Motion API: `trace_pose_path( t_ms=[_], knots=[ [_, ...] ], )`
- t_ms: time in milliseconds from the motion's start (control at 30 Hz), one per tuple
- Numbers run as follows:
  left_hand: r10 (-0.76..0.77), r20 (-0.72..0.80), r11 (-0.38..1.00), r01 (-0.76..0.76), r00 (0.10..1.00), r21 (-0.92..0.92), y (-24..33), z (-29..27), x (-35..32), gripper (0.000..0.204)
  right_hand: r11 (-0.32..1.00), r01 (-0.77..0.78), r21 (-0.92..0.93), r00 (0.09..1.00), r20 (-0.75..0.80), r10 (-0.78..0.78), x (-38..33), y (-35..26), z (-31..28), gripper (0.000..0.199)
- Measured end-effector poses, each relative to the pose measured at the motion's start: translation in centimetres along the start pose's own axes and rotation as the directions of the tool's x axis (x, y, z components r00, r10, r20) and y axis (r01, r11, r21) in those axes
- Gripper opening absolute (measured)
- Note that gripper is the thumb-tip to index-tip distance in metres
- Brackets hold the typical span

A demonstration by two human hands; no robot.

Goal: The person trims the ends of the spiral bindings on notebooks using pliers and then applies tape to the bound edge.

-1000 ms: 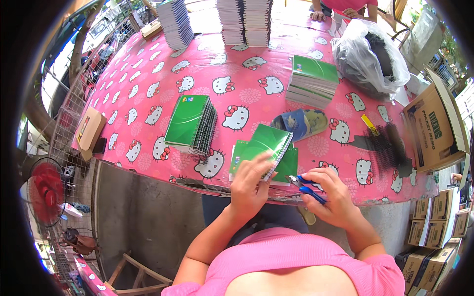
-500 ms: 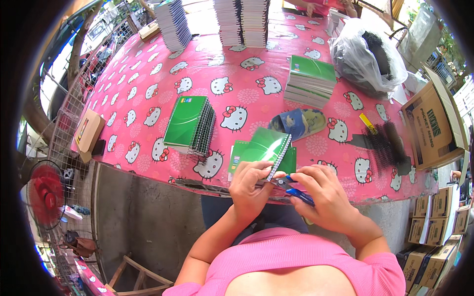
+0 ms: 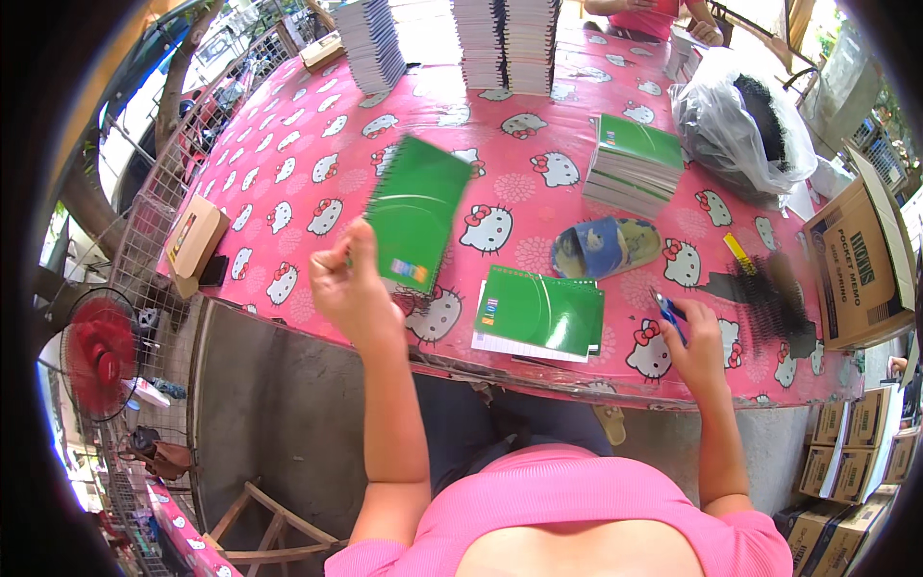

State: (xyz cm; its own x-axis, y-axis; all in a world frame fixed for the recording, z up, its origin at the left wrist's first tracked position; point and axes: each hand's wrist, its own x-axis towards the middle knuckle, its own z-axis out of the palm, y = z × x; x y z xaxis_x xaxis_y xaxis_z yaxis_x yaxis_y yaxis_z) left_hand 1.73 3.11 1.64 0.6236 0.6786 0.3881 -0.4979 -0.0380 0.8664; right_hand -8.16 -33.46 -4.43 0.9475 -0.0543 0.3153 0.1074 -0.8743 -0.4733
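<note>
My left hand (image 3: 354, 284) is closed on a green spiral notebook (image 3: 423, 207), raised and tilted at the left of the table. It hides most of the stack of spiral notebooks beneath it. Low over the table's right part, my right hand (image 3: 699, 351) grips blue-handled pliers (image 3: 668, 310), jaws pointing away from me. Between my hands, a small pile of green-covered notebooks (image 3: 543, 308) lies near the front edge; the top cover shows holes along its far edge and no coil. A blue slipper (image 3: 604, 246) rests just beyond that pile.
Black spiral coils (image 3: 779, 308) lie at the right beside a cardboard box (image 3: 860, 260). A clear plastic bag (image 3: 731, 144) and a stack of green notebooks (image 3: 635, 154) stand farther back. Tall notebook stacks (image 3: 505, 48) line the far side, where another person (image 3: 649, 17) sits.
My left hand has carried the spiral notebook up and left, from the front pile to over the left stack. My right hand has moved right with the pliers, away from the notebook's coil.
</note>
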Motion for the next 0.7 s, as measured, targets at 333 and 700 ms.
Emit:
trace_pose_path(
  t_ms=[333, 700],
  knots=[
    [0.105, -0.164, 0.969, -0.064, 0.981, 0.238, -8.2, -3.3, 4.0, 0.015, 0.847, -0.275, 0.456, 0.949, 0.272, 0.161, 3.6, -7.4, 5.3, 0.05],
    [0.051, -0.085, 0.9, -0.009, 0.995, 0.437, -8.2, -4.3, 5.5, 0.016, 0.647, -0.372, 0.666, 0.927, 0.306, 0.218, 4.6, -5.4, 5.7, 0.044]
  ],
)
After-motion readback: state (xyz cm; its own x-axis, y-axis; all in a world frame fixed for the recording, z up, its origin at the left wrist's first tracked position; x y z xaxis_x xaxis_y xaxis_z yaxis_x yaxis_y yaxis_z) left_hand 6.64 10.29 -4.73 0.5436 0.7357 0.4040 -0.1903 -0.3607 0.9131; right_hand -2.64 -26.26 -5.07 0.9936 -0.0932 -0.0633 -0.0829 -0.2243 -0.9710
